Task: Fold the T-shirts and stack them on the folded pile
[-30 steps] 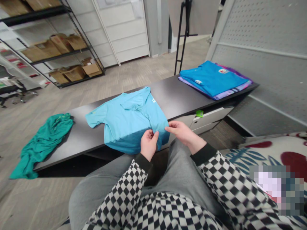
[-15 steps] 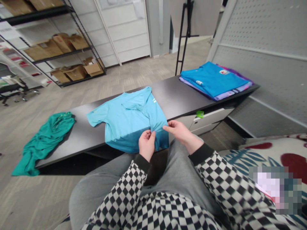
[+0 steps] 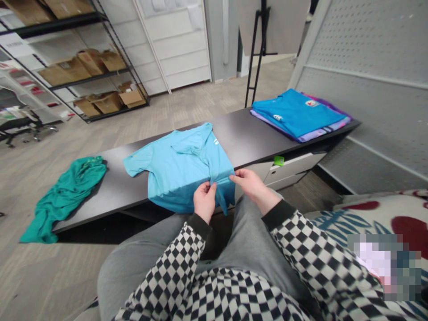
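Observation:
A light blue T-shirt (image 3: 174, 169) lies across the dark bench, its right side folded inward with one sleeve laid over the body. Its lower part hangs over the bench's front edge. My left hand (image 3: 204, 199) pinches the shirt's fabric near that edge, thumb against fingers. To its right, my right hand (image 3: 249, 185) pinches the folded side edge of the same shirt. The fabric between the two hands is creased, and a loose flap droops below them.
The dark bench (image 3: 234, 133) carries a stack of folded shirts with a blue shirt (image 3: 301, 113) on top at right. A crumpled green garment (image 3: 67, 196) hangs off its left end. A green tag (image 3: 278, 160) sits at a drawer. Shelves with cardboard boxes (image 3: 110, 102) stand behind.
Both hands keep their pinch on the T-shirt in nearly the same place. The flap hanging under them has shifted and narrowed slightly. The view has moved a little.

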Demonstrator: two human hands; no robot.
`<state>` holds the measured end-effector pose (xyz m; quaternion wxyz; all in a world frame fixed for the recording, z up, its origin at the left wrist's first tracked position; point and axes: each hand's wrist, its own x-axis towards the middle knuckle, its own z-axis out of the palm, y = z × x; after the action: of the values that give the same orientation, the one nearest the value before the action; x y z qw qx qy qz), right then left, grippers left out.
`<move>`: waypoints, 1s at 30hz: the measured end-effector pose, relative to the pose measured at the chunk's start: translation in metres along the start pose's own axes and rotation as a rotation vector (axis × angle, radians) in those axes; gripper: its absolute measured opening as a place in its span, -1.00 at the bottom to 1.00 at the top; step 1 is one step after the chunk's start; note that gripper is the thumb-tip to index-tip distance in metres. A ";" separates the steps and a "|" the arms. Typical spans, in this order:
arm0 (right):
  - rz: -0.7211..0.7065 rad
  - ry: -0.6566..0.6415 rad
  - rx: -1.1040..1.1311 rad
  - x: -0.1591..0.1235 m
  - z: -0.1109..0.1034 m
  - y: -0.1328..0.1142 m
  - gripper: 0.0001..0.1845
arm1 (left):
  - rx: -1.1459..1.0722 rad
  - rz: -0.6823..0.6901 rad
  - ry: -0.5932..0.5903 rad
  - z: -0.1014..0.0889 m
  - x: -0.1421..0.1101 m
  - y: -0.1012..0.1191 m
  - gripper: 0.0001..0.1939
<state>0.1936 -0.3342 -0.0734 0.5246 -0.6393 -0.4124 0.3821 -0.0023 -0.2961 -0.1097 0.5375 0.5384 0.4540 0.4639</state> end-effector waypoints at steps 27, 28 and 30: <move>-0.104 0.124 -0.147 -0.024 -0.004 -0.011 -0.64 | 1.128 -0.140 0.406 -0.306 0.237 0.152 -0.72; -0.107 0.126 -0.134 -0.024 -0.006 -0.009 -0.64 | 1.142 -0.141 0.370 -0.305 0.241 0.153 -0.73; -0.112 0.135 -0.109 -0.023 -0.010 -0.006 -0.66 | 1.155 -0.130 0.297 -0.302 0.246 0.159 -0.75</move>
<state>0.1940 -0.3584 -0.0646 0.5361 -0.6672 -0.4313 0.2853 -0.2632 -0.0069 0.0493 0.1159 0.6437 0.7351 0.1785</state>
